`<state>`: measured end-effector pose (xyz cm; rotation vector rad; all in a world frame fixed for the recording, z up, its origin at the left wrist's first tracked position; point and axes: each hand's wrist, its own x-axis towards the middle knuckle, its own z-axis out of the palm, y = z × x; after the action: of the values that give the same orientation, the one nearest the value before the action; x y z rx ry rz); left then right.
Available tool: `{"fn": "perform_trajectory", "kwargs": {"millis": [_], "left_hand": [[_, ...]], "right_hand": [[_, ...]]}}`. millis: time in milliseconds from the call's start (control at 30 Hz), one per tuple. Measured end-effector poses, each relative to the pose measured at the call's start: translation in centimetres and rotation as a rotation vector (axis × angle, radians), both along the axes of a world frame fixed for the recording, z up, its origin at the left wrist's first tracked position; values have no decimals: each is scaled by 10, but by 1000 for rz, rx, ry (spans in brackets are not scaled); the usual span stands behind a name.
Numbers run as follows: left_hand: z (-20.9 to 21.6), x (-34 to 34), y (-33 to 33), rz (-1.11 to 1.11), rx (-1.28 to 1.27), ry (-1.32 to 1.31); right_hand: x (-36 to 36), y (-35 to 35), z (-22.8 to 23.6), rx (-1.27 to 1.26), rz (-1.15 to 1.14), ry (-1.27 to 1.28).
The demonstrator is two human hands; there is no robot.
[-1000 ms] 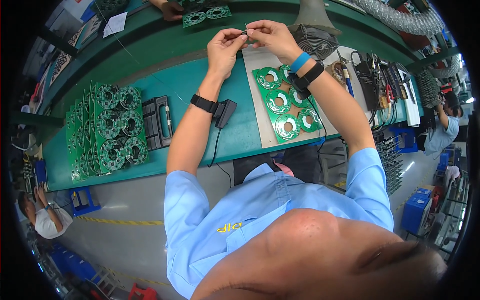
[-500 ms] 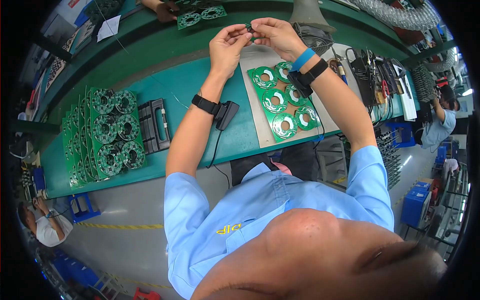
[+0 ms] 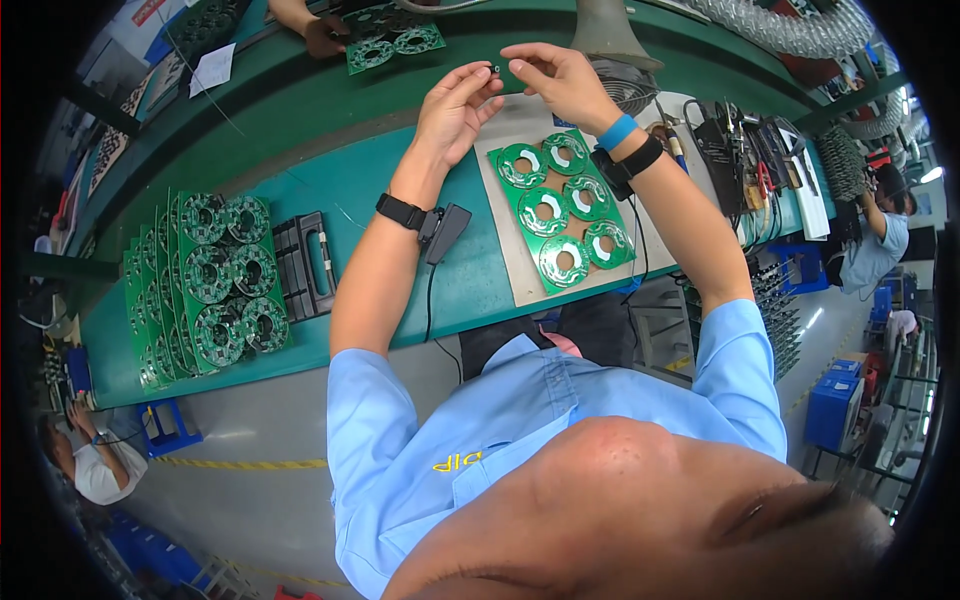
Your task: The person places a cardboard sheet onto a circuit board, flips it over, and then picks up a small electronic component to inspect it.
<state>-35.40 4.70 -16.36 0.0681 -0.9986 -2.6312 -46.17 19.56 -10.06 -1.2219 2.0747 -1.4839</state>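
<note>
Above the far side of the bench, my left hand (image 3: 452,107) pinches a small dark part (image 3: 495,69) between thumb and forefinger. The part is too small to tell its kind. Just to its right, my right hand (image 3: 565,88) is open, thumb and forefinger apart with nothing visible between them. Below my hands a green circuit board panel (image 3: 548,218) with several ring-shaped boards lies flat on a pale sheet (image 3: 503,222). On the left of the bench, several similar panels (image 3: 228,275) stand upright in a row, fitted with components.
A black plastic case (image 3: 290,265) lies beside the upright panels. Pliers and other hand tools (image 3: 750,170) crowd the right of the bench. A fan (image 3: 625,88) stands behind my right hand. Across the bench, another person's hand (image 3: 325,36) holds a green panel (image 3: 395,45).
My two hands have drawn apart. My right fingers have come away from the small part, which stays in my left fingertips.
</note>
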Motion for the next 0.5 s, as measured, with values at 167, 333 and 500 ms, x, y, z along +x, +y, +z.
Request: {"fn": "perform_trajectory", "kwargs": {"millis": [167, 333, 500], "left_hand": [[3, 0, 5, -11, 41, 20], [9, 1, 9, 3, 116, 4], [11, 3, 0, -161, 211, -3]], "right_hand": [[2, -1, -4, 17, 23, -147], [10, -8, -11, -143, 25, -133], [18, -13, -14, -145, 14, 62]]}}
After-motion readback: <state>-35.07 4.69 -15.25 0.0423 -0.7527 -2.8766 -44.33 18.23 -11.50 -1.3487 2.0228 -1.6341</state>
